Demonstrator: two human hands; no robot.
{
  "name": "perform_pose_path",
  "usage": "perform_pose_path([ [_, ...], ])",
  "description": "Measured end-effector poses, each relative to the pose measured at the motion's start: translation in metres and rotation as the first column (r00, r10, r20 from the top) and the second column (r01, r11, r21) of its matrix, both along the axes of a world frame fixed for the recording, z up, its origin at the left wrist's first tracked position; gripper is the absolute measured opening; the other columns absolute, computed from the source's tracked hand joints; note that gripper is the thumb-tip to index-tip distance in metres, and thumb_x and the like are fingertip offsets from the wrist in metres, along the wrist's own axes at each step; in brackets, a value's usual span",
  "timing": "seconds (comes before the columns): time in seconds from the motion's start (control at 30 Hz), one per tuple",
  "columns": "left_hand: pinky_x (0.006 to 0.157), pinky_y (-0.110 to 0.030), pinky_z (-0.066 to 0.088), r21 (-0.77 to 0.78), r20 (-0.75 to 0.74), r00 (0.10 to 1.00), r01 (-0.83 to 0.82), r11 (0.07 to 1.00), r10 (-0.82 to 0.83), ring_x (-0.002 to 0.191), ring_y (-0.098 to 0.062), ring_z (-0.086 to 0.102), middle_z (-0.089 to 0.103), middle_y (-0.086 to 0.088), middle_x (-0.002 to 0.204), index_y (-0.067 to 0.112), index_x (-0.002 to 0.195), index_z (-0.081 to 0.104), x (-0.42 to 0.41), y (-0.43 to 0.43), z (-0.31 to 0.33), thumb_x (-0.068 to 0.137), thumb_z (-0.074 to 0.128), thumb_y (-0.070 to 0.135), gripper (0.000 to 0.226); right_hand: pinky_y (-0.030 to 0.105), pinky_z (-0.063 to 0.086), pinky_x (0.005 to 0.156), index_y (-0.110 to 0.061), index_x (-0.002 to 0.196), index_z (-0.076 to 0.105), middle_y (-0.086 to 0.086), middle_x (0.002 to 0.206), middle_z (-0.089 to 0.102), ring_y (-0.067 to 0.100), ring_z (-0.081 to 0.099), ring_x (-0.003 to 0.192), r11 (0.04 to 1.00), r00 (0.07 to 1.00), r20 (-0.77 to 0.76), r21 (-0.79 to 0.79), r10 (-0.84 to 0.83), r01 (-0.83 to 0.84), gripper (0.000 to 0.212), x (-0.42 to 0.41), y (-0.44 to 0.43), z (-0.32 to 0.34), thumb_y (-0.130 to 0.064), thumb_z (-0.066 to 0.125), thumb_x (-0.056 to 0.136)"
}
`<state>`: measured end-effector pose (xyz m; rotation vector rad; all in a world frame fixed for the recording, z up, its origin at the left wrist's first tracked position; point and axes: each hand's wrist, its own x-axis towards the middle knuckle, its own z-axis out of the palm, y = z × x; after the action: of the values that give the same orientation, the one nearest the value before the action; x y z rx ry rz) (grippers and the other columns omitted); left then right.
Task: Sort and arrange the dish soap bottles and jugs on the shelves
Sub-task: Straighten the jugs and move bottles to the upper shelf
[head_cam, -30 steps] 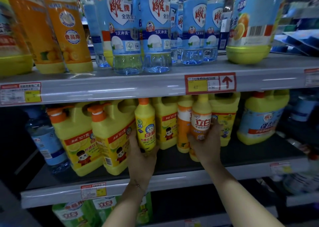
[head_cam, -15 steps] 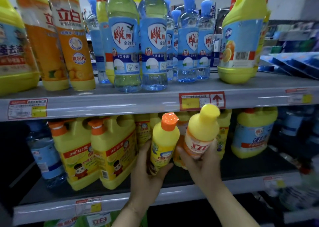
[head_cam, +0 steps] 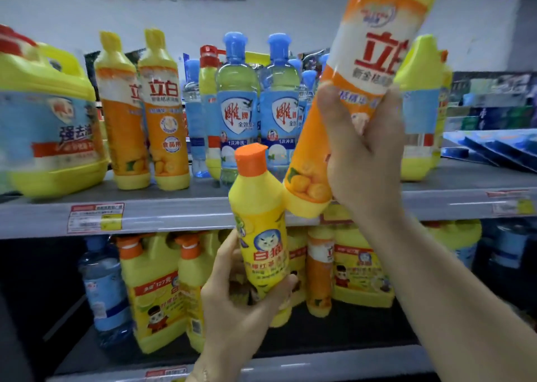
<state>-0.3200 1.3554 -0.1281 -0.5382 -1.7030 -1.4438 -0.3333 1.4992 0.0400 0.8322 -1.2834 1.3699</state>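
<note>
Right hand (head_cam: 363,154): orange-white bottle (head_cam: 374,47); left hand (head_cam: 232,303): yellow bottle (head_cam: 261,216)

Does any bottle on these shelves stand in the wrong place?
Yes. One slim orange bottle stands among the yellow jugs on the lower shelf, while its matching bottles stand on the upper shelf. A red-capped yellow bottle stands among the blue bottles.

Light is even and fairly bright on the pale wall (head_cam: 319,18) and the upper shelf (head_cam: 174,213), whose front edge carries soft streaks of glare; the lower shelf (head_cam: 348,332) sinks into deep shadow at its back and left; the big jug (head_cam: 49,125) at the left edge is smeared and bowed by the lens; the orange bottle (head_cam: 374,47) in my right hand (head_cam: 363,154) looks soft; the yellow bottle (head_cam: 261,236) in my left hand (head_cam: 232,300) reads a little crisper.
</note>
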Motion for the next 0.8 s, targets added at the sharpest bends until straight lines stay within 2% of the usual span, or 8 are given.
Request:
perform_pose_path([
  [0.13,0.062,-0.014,0.052,0.044,-0.004,0.995,-0.104,0.994,0.105,0.086,-0.007,0.068,0.069,0.014,0.099,0.044,0.131,0.048,0.007,-0.028,0.008,0.059,0.082,0.05,0.079,0.021,0.045,0.056,0.005,0.109,0.046,-0.008,0.082,0.062,-0.001,0.058,0.064,0.994,0.994,0.101,0.088,0.051,-0.06,0.039,-0.015,-0.053,0.018,-0.025,0.06,0.091],
  [0.2,0.06,-0.019,0.054,0.047,0.0,0.989,-0.148,0.988,0.148,0.081,-0.01,0.069,0.07,0.012,0.097,0.048,0.13,0.047,0.012,-0.045,0.011,0.058,0.082,0.052,0.079,0.033,0.048,0.059,0.002,0.11,0.043,-0.004,0.086,0.063,0.006,0.059,0.068,0.986,0.982,0.173,0.132,0.076,-0.099,0.042,-0.026,-0.08,0.026,-0.03,0.062,0.091],
  [0.3,0.057,-0.027,0.057,0.016,0.013,0.975,-0.224,0.975,0.224,0.075,-0.015,0.069,0.071,0.01,0.093,0.047,0.13,0.047,0.022,-0.07,0.014,0.06,0.081,0.056,0.079,0.037,0.05,0.064,-0.007,0.113,0.04,-0.008,0.089,0.063,0.007,0.059,0.07,0.96,0.938,0.305,0.17,0.165,-0.224,0.044,-0.041,-0.119,0.035,-0.035,0.063,0.089],
  [0.4,0.059,-0.021,0.056,0.025,0.032,0.963,-0.269,0.963,0.268,0.078,-0.01,0.07,0.07,0.014,0.095,0.046,0.131,0.048,0.032,-0.089,0.018,0.06,0.083,0.052,0.079,0.026,0.054,0.071,-0.015,0.111,0.04,-0.013,0.093,0.063,-0.002,0.063,0.078,0.929,0.876,0.418,0.161,0.242,-0.334,0.042,-0.058,-0.153,0.04,-0.033,0.068,0.086],
  [0.5,0.062,-0.027,0.058,0.026,0.032,0.951,-0.309,0.951,0.308,0.082,-0.012,0.07,0.07,0.012,0.094,0.039,0.131,0.05,0.037,-0.106,0.022,0.06,0.083,0.047,0.079,0.013,0.05,0.064,-0.013,0.112,0.039,-0.009,0.094,0.063,-0.001,0.063,0.079,0.911,0.827,0.485,0.132,0.285,-0.391,0.045,-0.069,-0.182,0.041,-0.03,0.07,0.085],
  [0.6,0.061,-0.031,0.058,0.035,0.039,0.934,-0.356,0.934,0.354,0.078,-0.016,0.069,0.071,0.01,0.091,0.046,0.127,0.051,0.04,-0.119,0.025,0.059,0.084,0.046,0.075,0.012,0.048,0.06,-0.012,0.114,0.039,-0.008,0.097,0.063,0.001,0.061,0.08,0.919,0.841,0.484,0.163,0.242,-0.358,0.049,-0.072,-0.203,0.036,-0.033,0.072,0.083],
  [0.73,0.059,-0.015,0.052,0.029,0.04,0.917,-0.398,0.917,0.396,0.076,-0.009,0.068,0.07,0.013,0.089,0.054,0.122,0.049,0.043,-0.128,0.031,0.06,0.088,0.038,0.074,0.036,0.054,0.079,-0.01,0.116,0.042,0.0,0.104,0.06,0.013,0.06,0.087,0.917,0.901,0.424,0.319,0.088,-0.24,0.042,-0.073,-0.218,0.025,-0.024,0.065,0.083],
  [0.8,0.061,-0.017,0.053,0.034,0.048,0.917,-0.397,0.917,0.395,0.077,-0.009,0.069,0.07,0.012,0.089,0.048,0.124,0.052,0.044,-0.132,0.033,0.06,0.088,0.04,0.074,0.036,0.051,0.082,-0.008,0.119,0.046,0.004,0.106,0.05,0.011,0.051,0.083,0.92,0.919,0.393,0.371,-0.028,-0.13,0.043,-0.072,-0.22,0.026,-0.021,0.062,0.082],
])
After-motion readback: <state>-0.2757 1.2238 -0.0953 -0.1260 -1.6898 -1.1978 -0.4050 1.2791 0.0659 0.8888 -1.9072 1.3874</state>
